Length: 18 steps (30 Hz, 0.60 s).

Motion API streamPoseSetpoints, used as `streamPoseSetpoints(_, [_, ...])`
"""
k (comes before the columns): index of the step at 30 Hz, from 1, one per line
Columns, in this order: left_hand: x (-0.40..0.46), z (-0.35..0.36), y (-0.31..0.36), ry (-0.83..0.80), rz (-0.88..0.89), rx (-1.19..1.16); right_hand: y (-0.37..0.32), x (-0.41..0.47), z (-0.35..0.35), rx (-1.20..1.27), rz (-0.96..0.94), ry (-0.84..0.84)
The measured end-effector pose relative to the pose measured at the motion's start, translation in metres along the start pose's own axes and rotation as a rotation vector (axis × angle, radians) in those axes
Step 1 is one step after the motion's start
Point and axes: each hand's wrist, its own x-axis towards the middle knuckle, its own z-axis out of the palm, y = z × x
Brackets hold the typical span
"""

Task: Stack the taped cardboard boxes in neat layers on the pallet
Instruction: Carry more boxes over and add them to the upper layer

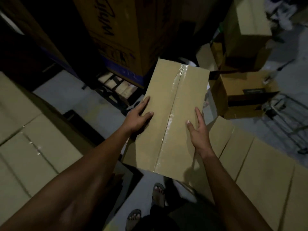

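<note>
We see the long box (pixel 173 117) at the centre of the frame as plain matt brown cardboard, smooth, with a strip of clear glossy tape (pixel 171 114) along its middle seam that catches the light. The stacked boxes (pixel 25 139) at the lower left are the same dull cardboard, with shiny tape on their seams. The tall carton (pixel 116 35) at the upper middle is printed cardboard. The floor (pixel 66 90) looks like pale, matt concrete.

Grey floor (pixel 70 95) carries cardboard boxes (pixel 240 90) and sandalled feet (pixel 159 193).
</note>
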Motion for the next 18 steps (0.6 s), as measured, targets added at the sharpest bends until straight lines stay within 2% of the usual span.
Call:
streamPoseSetpoints(4, [-0.057,-0.065,0.059,0.110,0.004,0.018,-0.076,-0.023,0.001,-0.035,-0.066,-0.057])
streamPoseSetpoints(8, [-0.123,-0.122,0.091,0.204,-0.017,-0.050,-0.144,-0.056,0.020,-0.017,-0.146,-0.162])
streamPoseSetpoints(14, [-0.229,-0.190,0.095,0.410,-0.084,-0.188,-0.216,-0.107,0.075,-0.036,-0.291,-0.306])
streamPoseSetpoints(18, [-0.316,-0.228,0.074,0.565,-0.097,-0.221,-0.244,-0.155,0.131,-0.076,-0.358,-0.457])
